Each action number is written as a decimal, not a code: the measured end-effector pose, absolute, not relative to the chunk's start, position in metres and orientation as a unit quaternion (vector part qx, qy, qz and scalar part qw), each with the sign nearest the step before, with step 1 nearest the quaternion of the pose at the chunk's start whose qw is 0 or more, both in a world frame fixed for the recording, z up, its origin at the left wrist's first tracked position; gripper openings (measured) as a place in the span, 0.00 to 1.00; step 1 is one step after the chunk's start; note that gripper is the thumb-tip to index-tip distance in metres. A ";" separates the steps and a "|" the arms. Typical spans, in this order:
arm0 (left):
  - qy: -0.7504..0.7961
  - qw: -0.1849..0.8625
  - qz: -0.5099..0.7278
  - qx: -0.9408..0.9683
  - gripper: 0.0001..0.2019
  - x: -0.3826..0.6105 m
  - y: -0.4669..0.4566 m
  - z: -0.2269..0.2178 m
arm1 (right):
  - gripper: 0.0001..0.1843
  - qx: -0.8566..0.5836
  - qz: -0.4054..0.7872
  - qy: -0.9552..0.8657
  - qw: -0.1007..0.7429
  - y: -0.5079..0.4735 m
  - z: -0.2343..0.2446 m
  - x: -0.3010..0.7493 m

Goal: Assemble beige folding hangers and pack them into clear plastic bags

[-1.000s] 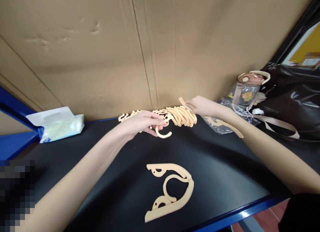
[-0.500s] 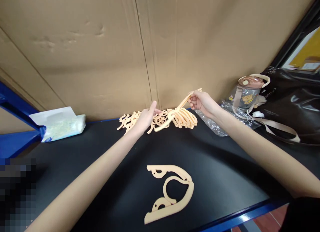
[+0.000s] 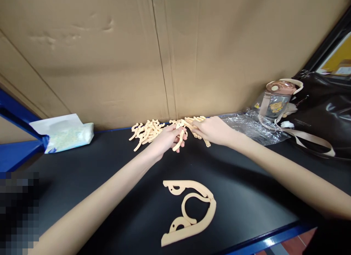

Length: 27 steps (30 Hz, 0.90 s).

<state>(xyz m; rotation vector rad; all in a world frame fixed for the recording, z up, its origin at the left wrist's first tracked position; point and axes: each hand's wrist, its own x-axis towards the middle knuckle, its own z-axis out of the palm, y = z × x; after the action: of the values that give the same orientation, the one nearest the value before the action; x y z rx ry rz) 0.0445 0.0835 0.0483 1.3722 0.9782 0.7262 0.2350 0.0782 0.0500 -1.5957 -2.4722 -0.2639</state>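
Note:
A heap of pale tan curved wooden pieces [image 3: 149, 131] lies at the back of the black table [image 3: 82, 174], against the cardboard wall. My left hand [image 3: 168, 138] is closed round a small curved piece [image 3: 181, 135] at the heap's middle. My right hand [image 3: 211, 130] rests on the heap's right part [image 3: 195, 120], fingers curled over the pieces; what it grips is hidden. Nearer to me lies a flat assembled shape [image 3: 192, 211] made of curved tan pieces.
A white wipes packet [image 3: 64, 133] sits at the back left by a blue frame [image 3: 16, 149]. Clear plastic wrap [image 3: 249, 125], a bottle with a brown lid [image 3: 275, 97] and a black bag [image 3: 323, 112] are at the right. The table's blue front edge [image 3: 274, 235] is close.
My right hand, which held a long curved piece lifted above the heap, has come down onto the heap. My left hand has closed on a small piece.

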 end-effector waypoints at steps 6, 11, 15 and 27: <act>0.445 0.626 0.288 0.573 0.02 0.048 0.071 0.055 | 0.13 -0.530 -0.125 -0.836 0.067 0.069 0.043 0.223; 0.490 0.562 0.268 0.610 0.09 0.049 0.073 0.056 | 0.13 -0.525 -0.079 -0.844 0.075 0.069 0.044 0.222; 0.487 0.498 0.225 0.682 0.11 0.044 0.063 0.053 | 0.16 -0.541 0.004 -0.835 0.098 0.088 0.049 0.239; 0.632 0.239 0.315 0.667 0.07 -0.037 0.137 0.062 | 0.20 -0.712 -0.011 -0.683 0.164 0.129 0.021 0.294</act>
<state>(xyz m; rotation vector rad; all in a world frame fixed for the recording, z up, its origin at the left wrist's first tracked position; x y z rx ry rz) -0.0369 0.1368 0.0624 1.8252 1.7303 0.8630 0.2937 0.1294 0.0208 -2.0287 -1.9466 -0.0316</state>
